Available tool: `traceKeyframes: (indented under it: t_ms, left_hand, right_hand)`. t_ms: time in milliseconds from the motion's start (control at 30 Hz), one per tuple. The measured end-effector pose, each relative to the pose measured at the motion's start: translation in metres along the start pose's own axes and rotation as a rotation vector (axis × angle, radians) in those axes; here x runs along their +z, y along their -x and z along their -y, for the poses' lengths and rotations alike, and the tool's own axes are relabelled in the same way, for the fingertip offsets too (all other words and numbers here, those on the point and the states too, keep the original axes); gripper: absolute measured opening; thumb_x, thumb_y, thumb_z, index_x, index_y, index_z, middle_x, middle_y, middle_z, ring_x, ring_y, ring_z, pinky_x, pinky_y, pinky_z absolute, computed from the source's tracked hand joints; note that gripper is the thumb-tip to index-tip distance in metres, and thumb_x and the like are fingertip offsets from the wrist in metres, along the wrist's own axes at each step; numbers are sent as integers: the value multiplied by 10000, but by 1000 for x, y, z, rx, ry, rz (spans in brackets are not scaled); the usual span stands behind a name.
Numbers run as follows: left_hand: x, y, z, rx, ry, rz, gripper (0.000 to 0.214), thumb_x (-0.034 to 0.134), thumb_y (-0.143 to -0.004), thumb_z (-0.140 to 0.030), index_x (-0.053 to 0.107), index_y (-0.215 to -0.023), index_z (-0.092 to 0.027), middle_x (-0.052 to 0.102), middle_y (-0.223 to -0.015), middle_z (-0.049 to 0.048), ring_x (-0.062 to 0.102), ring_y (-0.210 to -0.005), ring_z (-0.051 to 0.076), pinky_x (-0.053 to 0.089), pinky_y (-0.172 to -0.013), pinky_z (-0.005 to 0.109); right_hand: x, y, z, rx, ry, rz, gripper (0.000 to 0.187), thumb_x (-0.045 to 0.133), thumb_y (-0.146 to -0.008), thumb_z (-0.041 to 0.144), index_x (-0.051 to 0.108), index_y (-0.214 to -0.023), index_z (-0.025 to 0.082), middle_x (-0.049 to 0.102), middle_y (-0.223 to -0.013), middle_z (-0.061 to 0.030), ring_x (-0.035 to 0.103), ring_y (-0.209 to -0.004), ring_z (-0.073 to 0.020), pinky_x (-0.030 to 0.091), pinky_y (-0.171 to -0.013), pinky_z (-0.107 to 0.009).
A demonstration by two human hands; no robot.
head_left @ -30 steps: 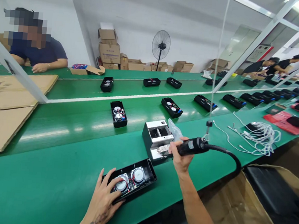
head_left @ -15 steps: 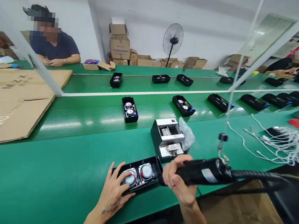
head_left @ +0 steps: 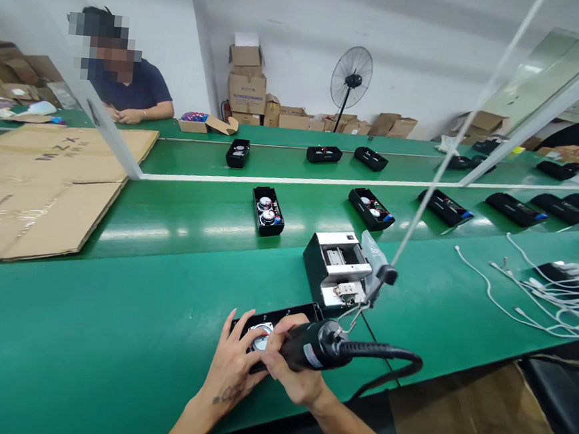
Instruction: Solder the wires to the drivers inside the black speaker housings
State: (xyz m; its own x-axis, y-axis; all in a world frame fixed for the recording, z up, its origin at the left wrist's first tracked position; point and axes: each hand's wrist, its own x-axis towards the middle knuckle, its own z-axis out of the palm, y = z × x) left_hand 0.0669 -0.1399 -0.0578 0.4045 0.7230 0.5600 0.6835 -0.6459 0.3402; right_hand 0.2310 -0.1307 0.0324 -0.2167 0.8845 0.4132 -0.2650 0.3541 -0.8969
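My left hand [head_left: 230,366] holds a black speaker housing [head_left: 289,310] against the green bench, fingers over its far side and thumb along the near side. A round speaker driver [head_left: 260,338] shows inside, between my fingers. My right hand [head_left: 290,371] is wrapped round a black electric screwdriver [head_left: 312,348], tilted over the housing. Its tip and the right part of the housing's inside are hidden behind my hand and the tool. The screwdriver hangs from a cord by a metal hook [head_left: 359,313].
A silver and black machine [head_left: 338,271] stands just behind the housing. More open housings [head_left: 268,212] lie along the green conveyor. White cables [head_left: 558,298] are heaped at right, flattened cardboard [head_left: 51,191] lies at left. A person [head_left: 129,87] sits across the line.
My right hand has brought the screwdriver left, from beside the housing's right end to over it, and the hanging cord now slants. My left hand keeps its hold on the housing.
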Motion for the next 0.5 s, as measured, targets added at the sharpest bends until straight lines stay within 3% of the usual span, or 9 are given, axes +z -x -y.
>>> traceKeyframes:
  t_ms: [200, 400, 500]
  left_hand:
    - [7, 5, 1, -32, -32, 25, 196, 729, -926, -337, 779, -1116, -341, 742, -1242, 3, 458, -1481, 332, 161, -1335, 597]
    - [11, 12, 0, -29, -25, 46, 246, 673, -962, -328, 765, -1185, -374, 755, -1203, -9, 444, -1491, 338, 161, -1334, 605]
    - [10, 11, -1, -30, -32, 28, 256, 661, -970, -321, 764, -1203, -349, 767, -1187, 0, 461, -1480, 333, 162, -1341, 586]
  right_hand:
    - [1, -1, 5, -67, 163, -31, 305, 702, -888, 167, 518, -1085, 310, 583, -727, 60, 594, -609, -190, 530, -636, -339]
    - [4, 9, 9, -42, 260, 27, 216, 742, -837, 185, 580, -927, 297, 666, -748, 39, 669, -626, -231, 573, -674, -397]
    - [9, 16, 5, 11, 267, -17, 185, 759, -824, 217, 595, -841, 301, 682, -718, 34, 684, -630, -253, 594, -703, -435]
